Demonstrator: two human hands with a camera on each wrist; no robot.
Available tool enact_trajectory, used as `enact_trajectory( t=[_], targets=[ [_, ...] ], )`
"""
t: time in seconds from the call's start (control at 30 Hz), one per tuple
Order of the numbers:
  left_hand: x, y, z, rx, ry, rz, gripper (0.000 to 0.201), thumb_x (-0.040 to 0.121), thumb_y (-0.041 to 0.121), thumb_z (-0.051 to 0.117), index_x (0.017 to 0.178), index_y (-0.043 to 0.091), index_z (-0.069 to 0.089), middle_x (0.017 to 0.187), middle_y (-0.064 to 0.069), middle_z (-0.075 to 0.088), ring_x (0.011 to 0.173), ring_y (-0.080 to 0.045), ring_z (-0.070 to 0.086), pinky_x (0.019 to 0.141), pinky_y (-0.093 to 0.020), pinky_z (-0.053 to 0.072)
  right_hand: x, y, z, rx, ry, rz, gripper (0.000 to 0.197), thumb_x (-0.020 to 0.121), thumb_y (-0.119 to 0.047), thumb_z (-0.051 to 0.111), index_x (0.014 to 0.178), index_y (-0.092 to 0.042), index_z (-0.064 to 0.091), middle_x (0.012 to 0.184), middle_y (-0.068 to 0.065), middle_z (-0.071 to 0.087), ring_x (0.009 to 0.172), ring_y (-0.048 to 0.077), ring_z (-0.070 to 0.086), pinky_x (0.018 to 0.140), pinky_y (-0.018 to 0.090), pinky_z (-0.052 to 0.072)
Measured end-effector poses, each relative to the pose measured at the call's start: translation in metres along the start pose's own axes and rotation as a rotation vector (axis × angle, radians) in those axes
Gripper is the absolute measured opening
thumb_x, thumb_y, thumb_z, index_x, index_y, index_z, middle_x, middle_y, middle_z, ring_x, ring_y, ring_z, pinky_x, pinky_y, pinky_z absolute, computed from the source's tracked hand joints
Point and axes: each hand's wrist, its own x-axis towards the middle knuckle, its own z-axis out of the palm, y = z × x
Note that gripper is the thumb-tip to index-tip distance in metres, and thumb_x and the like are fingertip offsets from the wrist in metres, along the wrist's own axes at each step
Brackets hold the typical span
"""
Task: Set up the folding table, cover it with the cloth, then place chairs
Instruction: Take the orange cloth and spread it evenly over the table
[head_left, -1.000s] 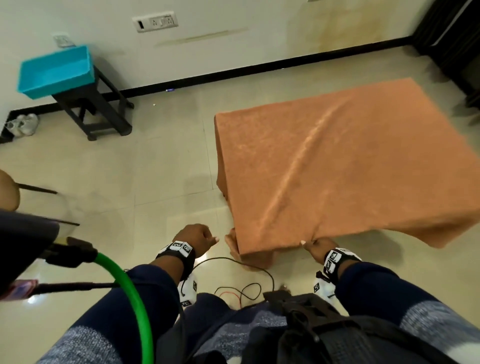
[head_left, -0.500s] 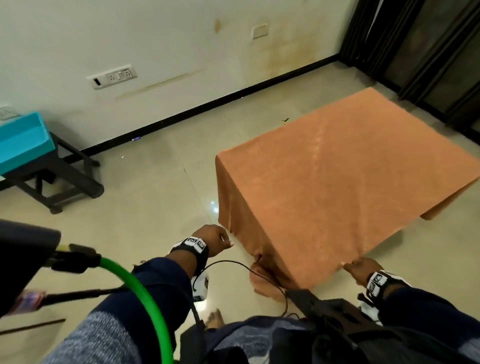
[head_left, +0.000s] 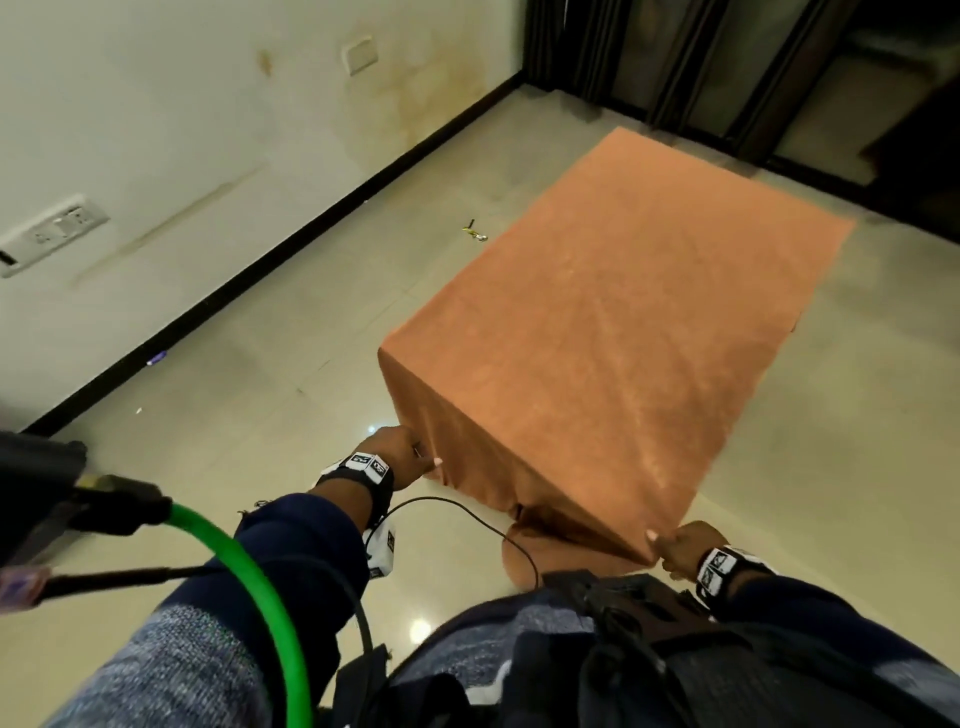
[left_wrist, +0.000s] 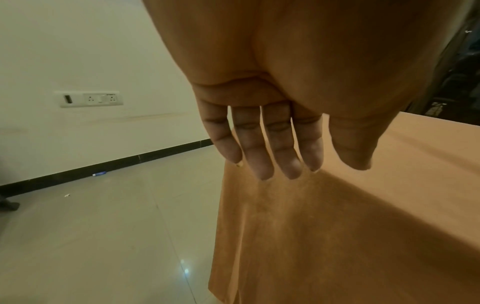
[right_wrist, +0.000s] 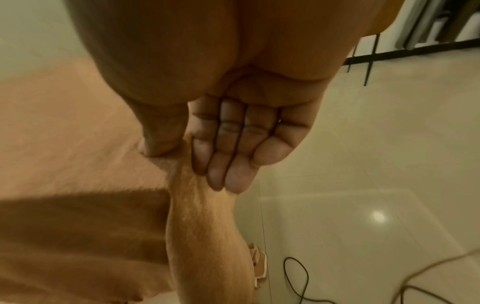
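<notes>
An orange cloth (head_left: 623, 322) covers the whole table, which is hidden beneath it, and hangs down the near sides. My left hand (head_left: 402, 454) is at the near left corner; in the left wrist view its fingers (left_wrist: 265, 156) are straight and spread, with their tips at the cloth (left_wrist: 337, 236). My right hand (head_left: 675, 548) holds the near right corner. In the right wrist view the thumb (right_wrist: 158, 144) and fingers (right_wrist: 221, 164) pinch a fold of the cloth (right_wrist: 197, 226). No chair is in view.
A wall with a socket plate (head_left: 47, 236) and black skirting runs along the left. Dark doors (head_left: 779, 78) stand behind the table. A small yellow object (head_left: 474, 231) lies on the tiled floor, and a black cable (head_left: 467, 512) lies by my feet. A green hose (head_left: 249, 582) curves beside my left arm.
The view has swung right, so the blue bin on its stand is out of sight. My left hand reached to the cloth's near left corner. The ridge in the cloth has flattened.
</notes>
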Motion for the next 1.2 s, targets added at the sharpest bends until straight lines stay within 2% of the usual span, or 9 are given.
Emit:
enact_trajectory(
  t=[0.13, 0.37, 0.53, 0.63, 0.73, 0.8, 0.87, 1.1, 1.2],
  targets=[
    [0.033, -0.005, -0.021, 0.037, 0.005, -0.039, 0.035, 0.082, 0.063, 0.064, 0.088, 0.029, 0.066, 0.091, 0.009, 0.068, 0.084, -0.015, 0.063, 0.067, -0.028, 0.048, -0.002, 0.001, -0.005, 0.047, -0.018, 0.031, 0.045, 0.094, -0.041, 0.069, 0.062, -0.011, 0.072, 0.060, 0.000, 0.073, 0.056, 0.016, 0.071, 0.057, 0.020, 0.045],
    [0.100, -0.025, -0.064, 0.058, 0.045, 0.005, 0.056, 0.081, 0.055, 0.067, 0.129, 0.026, 0.062, 0.131, -0.002, 0.061, 0.117, -0.028, 0.061, 0.093, -0.036, 0.052, -0.009, -0.013, -0.001, -0.036, 0.045, 0.178, 0.047, 0.094, -0.049, 0.060, 0.067, -0.014, 0.075, 0.067, -0.001, 0.076, 0.067, 0.016, 0.073, 0.073, 0.026, 0.056],
    [0.175, -0.036, -0.095, -0.077, 0.069, -0.004, 0.089, 0.081, 0.051, 0.071, 0.152, 0.018, 0.029, 0.152, -0.008, 0.040, 0.131, -0.037, 0.050, 0.105, -0.042, 0.042, -0.019, -0.034, 0.009, -0.157, 0.149, 0.335, 0.037, 0.098, -0.052, 0.051, 0.088, -0.020, 0.068, 0.112, 0.005, 0.072, 0.102, 0.022, 0.069, 0.075, 0.026, 0.046],
    [0.215, -0.042, -0.108, -0.079, -0.067, -0.010, 0.082, 0.084, 0.050, 0.070, 0.147, 0.012, 0.034, 0.137, -0.014, 0.058, 0.120, -0.036, 0.059, 0.091, -0.037, 0.047, -0.023, -0.058, 0.015, -0.146, 0.212, 0.454, 0.038, 0.097, -0.048, 0.050, 0.107, -0.017, 0.069, 0.123, 0.004, 0.068, 0.111, 0.022, 0.066, 0.079, 0.027, 0.045],
    [0.254, -0.061, -0.124, 0.061, -0.174, 0.077, 0.057, 0.079, 0.061, 0.068, 0.113, 0.015, 0.067, 0.115, -0.009, 0.071, 0.093, -0.030, 0.064, 0.075, -0.029, 0.045, -0.039, -0.099, 0.004, -0.121, 0.306, 0.564, 0.021, 0.096, -0.035, 0.060, 0.082, -0.019, 0.059, 0.117, 0.009, 0.070, 0.107, 0.028, 0.068, 0.076, 0.027, 0.046],
    [0.273, -0.071, -0.145, 0.137, -0.173, 0.120, 0.047, 0.079, 0.058, 0.068, 0.098, 0.015, 0.074, 0.107, -0.007, 0.074, 0.091, -0.029, 0.066, 0.074, -0.029, 0.048, -0.044, -0.118, -0.002, -0.057, 0.369, 0.621, 0.022, 0.094, -0.029, 0.065, 0.075, -0.018, 0.059, 0.112, 0.013, 0.072, 0.104, 0.032, 0.069, 0.077, 0.028, 0.049],
    [0.286, -0.077, -0.169, 0.179, -0.133, 0.162, 0.038, 0.084, 0.051, 0.066, 0.093, 0.015, 0.074, 0.107, -0.007, 0.073, 0.098, -0.031, 0.067, 0.078, -0.030, 0.051, -0.046, -0.137, -0.008, -0.063, 0.372, 0.635, 0.015, 0.093, -0.028, 0.066, 0.092, -0.013, 0.071, 0.117, 0.013, 0.071, 0.109, 0.033, 0.068, 0.086, 0.031, 0.054],
    [0.325, -0.125, -0.262, 0.085, 0.126, 0.037, 0.029, 0.091, 0.035, 0.057, 0.102, 0.011, 0.071, 0.111, -0.019, 0.071, 0.103, -0.040, 0.066, 0.087, -0.040, 0.054, -0.010, -0.242, -0.024, 0.015, 0.475, 0.348, 0.032, 0.099, -0.039, 0.053, 0.102, -0.015, 0.074, 0.115, 0.011, 0.072, 0.105, 0.034, 0.067, 0.089, 0.034, 0.053],
    [0.339, -0.155, -0.273, -0.021, 0.188, -0.089, 0.047, 0.093, 0.034, 0.061, 0.130, 0.004, 0.060, 0.127, -0.027, 0.063, 0.115, -0.045, 0.061, 0.096, -0.047, 0.050, 0.006, -0.293, -0.022, 0.135, 0.565, 0.173, 0.027, 0.096, -0.037, 0.059, 0.105, -0.014, 0.072, 0.113, 0.014, 0.071, 0.104, 0.036, 0.066, 0.087, 0.035, 0.050]
  ],
)
